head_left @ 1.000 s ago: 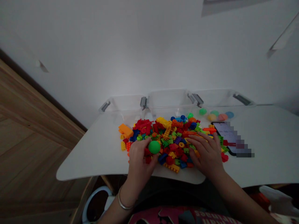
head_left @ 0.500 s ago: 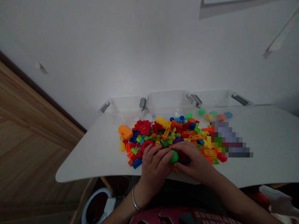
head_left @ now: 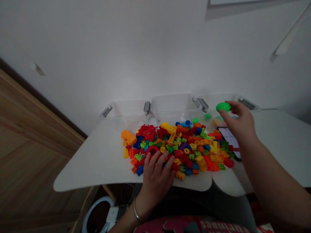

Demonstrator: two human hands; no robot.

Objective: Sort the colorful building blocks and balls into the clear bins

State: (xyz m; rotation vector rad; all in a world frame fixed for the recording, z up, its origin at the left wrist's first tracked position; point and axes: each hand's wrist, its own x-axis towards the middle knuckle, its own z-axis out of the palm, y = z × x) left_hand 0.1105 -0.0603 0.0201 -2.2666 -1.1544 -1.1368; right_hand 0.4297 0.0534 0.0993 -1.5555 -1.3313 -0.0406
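Right hand (head_left: 239, 121) has its grip closed to a fingertip pinch round a green ball (head_left: 223, 106), held up around the right bin (head_left: 215, 98), where a few more balls (head_left: 208, 116) sit. Left hand (head_left: 157, 173) is loosely spread palm-down on the bricks (head_left: 173, 138), fingertips at a red ring (head_left: 152, 149); can't really tell if it's got anything underneath. Phone (head_left: 228, 135)'s beside them on the desk (head_left: 102, 155).
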